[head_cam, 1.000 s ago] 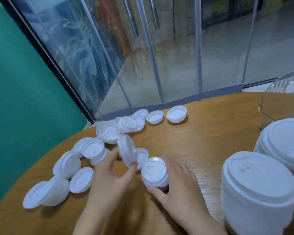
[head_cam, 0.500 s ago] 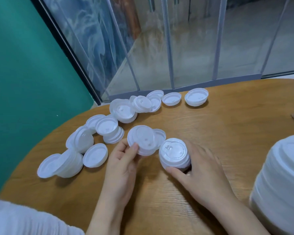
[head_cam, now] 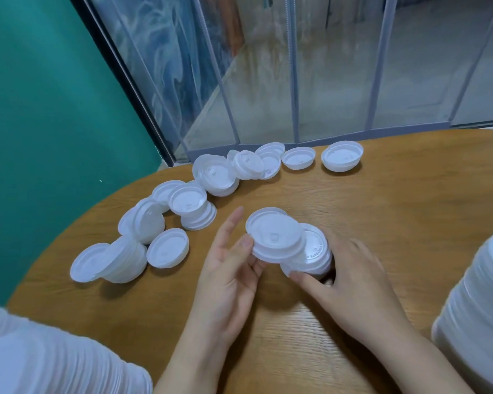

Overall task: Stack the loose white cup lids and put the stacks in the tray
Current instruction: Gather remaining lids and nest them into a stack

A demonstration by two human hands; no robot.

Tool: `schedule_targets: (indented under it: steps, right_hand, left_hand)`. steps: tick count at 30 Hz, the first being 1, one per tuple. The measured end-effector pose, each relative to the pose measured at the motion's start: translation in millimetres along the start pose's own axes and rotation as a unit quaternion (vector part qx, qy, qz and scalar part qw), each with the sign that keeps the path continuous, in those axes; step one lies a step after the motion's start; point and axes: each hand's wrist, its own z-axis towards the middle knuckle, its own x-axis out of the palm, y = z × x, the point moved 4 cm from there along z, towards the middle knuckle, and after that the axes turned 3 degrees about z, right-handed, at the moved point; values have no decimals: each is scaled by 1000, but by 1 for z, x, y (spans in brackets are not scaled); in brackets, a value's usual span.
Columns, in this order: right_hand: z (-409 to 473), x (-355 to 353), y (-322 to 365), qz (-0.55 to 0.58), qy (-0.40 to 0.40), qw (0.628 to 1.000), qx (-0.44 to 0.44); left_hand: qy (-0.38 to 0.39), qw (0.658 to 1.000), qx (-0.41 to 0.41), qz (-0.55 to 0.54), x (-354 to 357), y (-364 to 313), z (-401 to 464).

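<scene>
My left hand [head_cam: 228, 268] pinches a white cup lid [head_cam: 273, 237] at its near edge, thumb on top, and holds it tilted over a short stack of lids [head_cam: 313, 254]. The stack stands on the round wooden table [head_cam: 396, 209], and my right hand [head_cam: 350, 282] grips it from the right side with the thumb against its near wall. Several loose white lids [head_cam: 188, 200] lie scattered in an arc at the left and far side of the table. No tray is in view.
A tall stack of larger white lids [head_cam: 478, 317] rises at the right edge. More white lids [head_cam: 54, 362] fill the bottom left corner. A teal wall [head_cam: 40, 123] and glass panels [head_cam: 325, 66] stand behind the table.
My left hand has carried the single lid rightward and laid it flatter, partly over the stack. My right hand has stayed on the stack. The camera has tipped down and left.
</scene>
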Motion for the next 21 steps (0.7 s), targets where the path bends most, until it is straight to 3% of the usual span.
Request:
schedule_targets:
  steps: [3, 8, 21]
  right_hand:
    - [1, 1, 1, -4, -3, 1000, -2]
    - [1, 2, 1, -21, -3, 1000, 7]
    - [1, 2, 0, -13, 4, 1000, 13]
  left_hand:
    - [35, 998, 2, 60, -1, 5, -2]
    - [28, 981, 9, 193, -3, 17, 2]
    - [38, 950, 49, 305, 3, 16, 13]
